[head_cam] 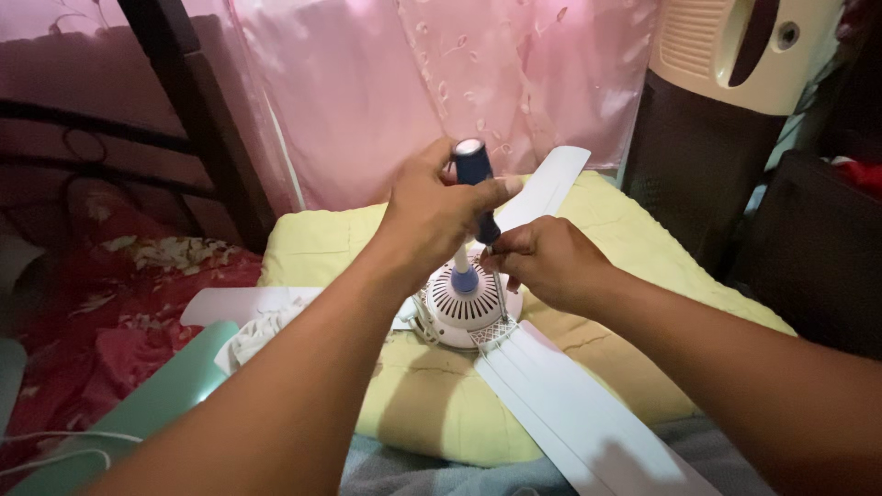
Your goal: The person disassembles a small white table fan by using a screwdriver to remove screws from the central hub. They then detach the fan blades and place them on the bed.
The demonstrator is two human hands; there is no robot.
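Left hand (432, 216) grips a blue-handled screwdriver (476, 188) upright over a white ceiling fan's round vented motor hub (464, 312). Right hand (547, 262) pinches near its tip. Fan rests on a yellow cushion (432, 395).

The room is dim, with warm light falling from above and in front onto the yellow cushion (606, 230) and white fan blade (588, 413). Both forearms cast soft shadows across the cushion. Corners sink into darkness; the near forearms are soft and slightly blurred.
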